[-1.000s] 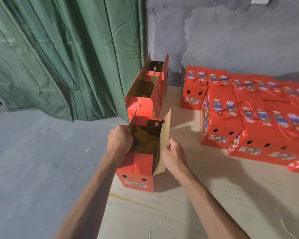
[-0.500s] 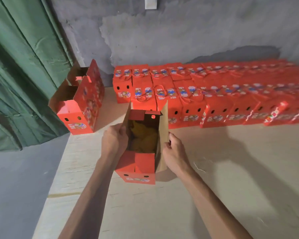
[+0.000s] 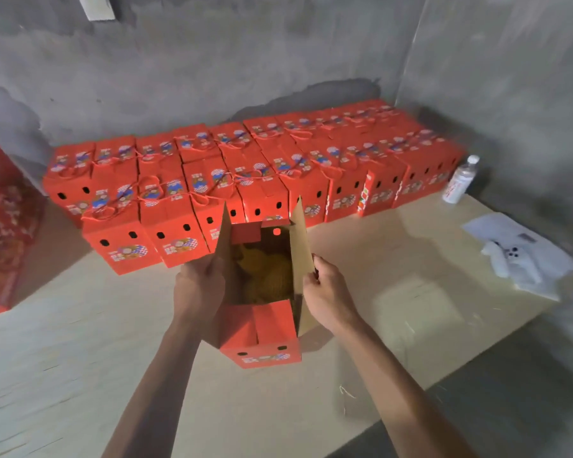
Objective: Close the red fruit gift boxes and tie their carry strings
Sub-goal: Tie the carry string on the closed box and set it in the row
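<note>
A wooden table (image 3: 394,259) carried a long bank of closed red boxes (image 3: 245,166) along the wall, strings already tied; just in front of that bank, near the table's middle, stood the open box (image 3: 262,328), its long axis running away from the person, yellow fruit (image 3: 265,276) showing inside; its two tall side flaps stood upright, one to each side, so closing looked to call for folding both inward; the left hand (image 3: 197,285) lay against the left flap (image 3: 221,239), fingers curled round its edge; the right hand (image 3: 326,297) pinched the right flap (image 3: 303,246) between thumb and fingers; both hands sat equally near.
</note>
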Available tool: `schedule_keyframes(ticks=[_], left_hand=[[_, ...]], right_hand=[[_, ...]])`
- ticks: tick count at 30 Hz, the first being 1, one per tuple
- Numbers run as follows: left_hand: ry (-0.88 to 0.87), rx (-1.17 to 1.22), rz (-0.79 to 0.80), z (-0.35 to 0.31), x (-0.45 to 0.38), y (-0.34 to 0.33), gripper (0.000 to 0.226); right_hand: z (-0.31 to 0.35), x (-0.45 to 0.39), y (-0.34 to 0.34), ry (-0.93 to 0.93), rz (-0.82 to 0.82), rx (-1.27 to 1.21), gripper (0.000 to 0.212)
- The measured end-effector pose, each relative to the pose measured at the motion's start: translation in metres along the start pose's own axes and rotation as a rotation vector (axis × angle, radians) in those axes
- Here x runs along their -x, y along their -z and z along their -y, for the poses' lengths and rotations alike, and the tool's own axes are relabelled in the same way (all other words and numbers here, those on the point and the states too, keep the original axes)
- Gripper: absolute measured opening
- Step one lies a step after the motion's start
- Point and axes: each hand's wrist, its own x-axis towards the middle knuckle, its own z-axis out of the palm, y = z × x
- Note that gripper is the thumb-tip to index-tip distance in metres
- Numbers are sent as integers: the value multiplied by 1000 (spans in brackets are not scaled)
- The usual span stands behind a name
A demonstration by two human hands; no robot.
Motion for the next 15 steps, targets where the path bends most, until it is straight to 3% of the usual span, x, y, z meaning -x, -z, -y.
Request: schedule_keyframes(ticks=[8, 15], left_hand=[[10, 161, 52, -54, -37, -96, 50], [196, 326, 70, -90, -50, -151, 42]], right_hand=[[-36, -74, 81, -74, -52, 75, 52], [-62, -139, 135, -72, -30, 108, 51]])
